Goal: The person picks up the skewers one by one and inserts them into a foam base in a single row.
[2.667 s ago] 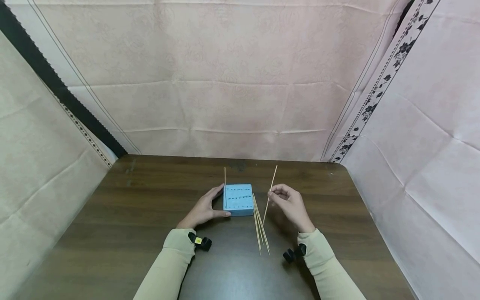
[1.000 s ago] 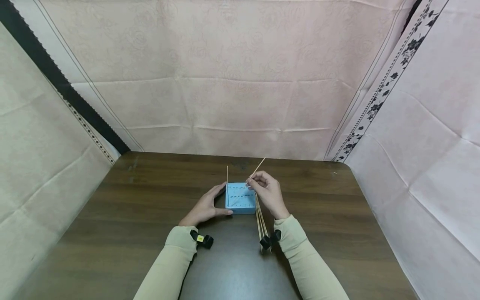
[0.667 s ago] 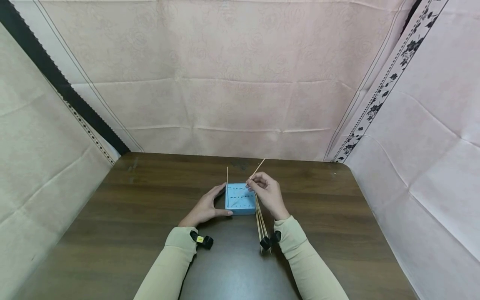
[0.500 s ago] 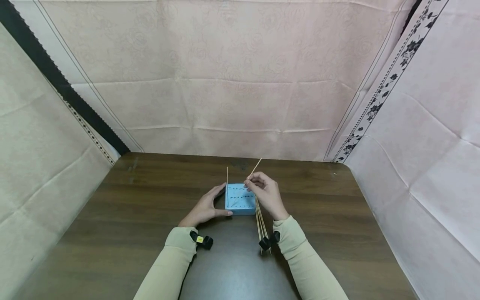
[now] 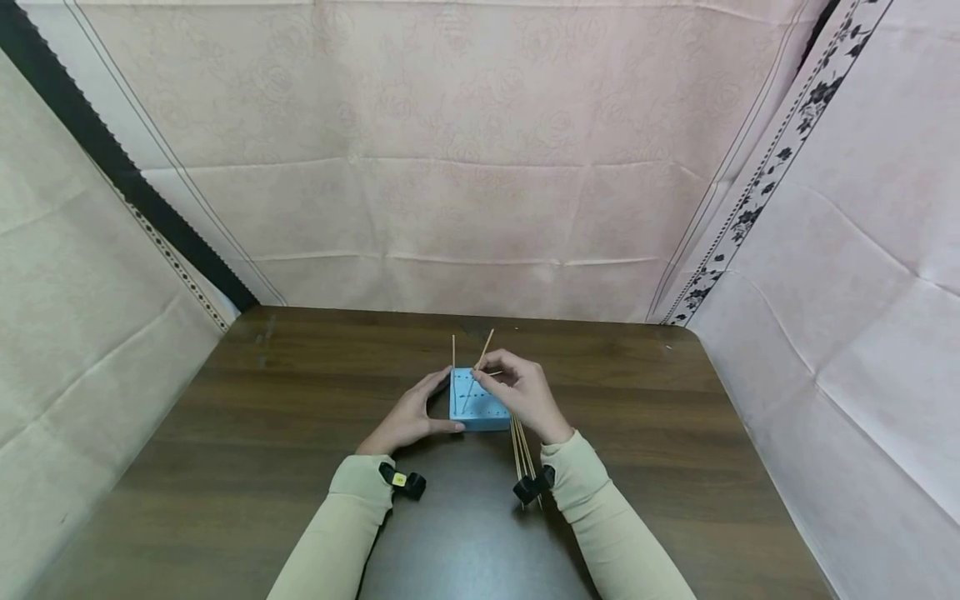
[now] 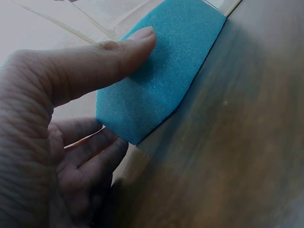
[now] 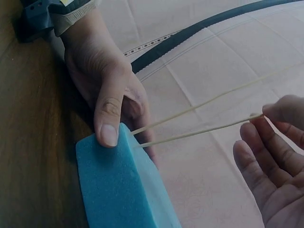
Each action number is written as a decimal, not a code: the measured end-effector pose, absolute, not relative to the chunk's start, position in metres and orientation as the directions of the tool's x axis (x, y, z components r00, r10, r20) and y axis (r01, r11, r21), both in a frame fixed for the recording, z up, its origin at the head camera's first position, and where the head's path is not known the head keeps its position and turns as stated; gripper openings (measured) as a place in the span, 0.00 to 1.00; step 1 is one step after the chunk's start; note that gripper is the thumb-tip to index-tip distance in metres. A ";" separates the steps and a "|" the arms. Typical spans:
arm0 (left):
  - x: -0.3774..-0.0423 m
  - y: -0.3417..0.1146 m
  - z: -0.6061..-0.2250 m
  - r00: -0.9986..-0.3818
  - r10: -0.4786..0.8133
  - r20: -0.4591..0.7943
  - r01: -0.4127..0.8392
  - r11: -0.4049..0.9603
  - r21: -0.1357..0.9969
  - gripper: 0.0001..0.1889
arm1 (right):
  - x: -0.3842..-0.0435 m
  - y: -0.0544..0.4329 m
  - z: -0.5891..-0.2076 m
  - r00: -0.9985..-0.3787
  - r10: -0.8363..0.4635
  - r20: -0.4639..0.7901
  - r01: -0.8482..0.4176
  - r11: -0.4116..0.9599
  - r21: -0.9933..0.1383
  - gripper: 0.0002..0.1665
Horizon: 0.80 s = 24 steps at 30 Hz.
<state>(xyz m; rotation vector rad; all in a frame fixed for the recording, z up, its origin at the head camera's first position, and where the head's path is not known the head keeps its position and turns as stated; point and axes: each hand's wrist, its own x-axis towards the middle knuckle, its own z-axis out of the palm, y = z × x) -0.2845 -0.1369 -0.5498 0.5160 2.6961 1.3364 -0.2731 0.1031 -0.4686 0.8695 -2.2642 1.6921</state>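
A blue foam block (image 5: 483, 414) with rows of small dark marks on top sits on the table. My left hand (image 5: 408, 418) grips its left end, thumb (image 6: 133, 47) against the near face and fingers round the far side. One thin bamboo skewer (image 5: 453, 350) stands upright at the block's left edge. My right hand (image 5: 525, 396), over the block, pinches a second skewer (image 7: 204, 130) between thumb and fingertips. This skewer tilts, and its lower end meets the block's top just beside the standing one in the right wrist view.
Several loose skewers (image 5: 517, 446) lie at the block's right side, partly hidden under the right hand and its wrist camera (image 5: 528, 487). The brown wooden table (image 5: 300, 375) is bounded by pale cloth (image 5: 450, 208) at the back and sides.
My right hand has carried the pinched skewer leftward from beside the block to over it, and lately further left toward the standing skewer. The left hand keeps its hold on the block.
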 end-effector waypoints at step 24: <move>-0.284 -0.137 -0.549 -0.935 0.346 0.070 0.261 0.545 0.797 0.57 | -0.271 0.095 -0.473 -0.769 -0.431 0.471 -0.592 0.205 -0.779 0.07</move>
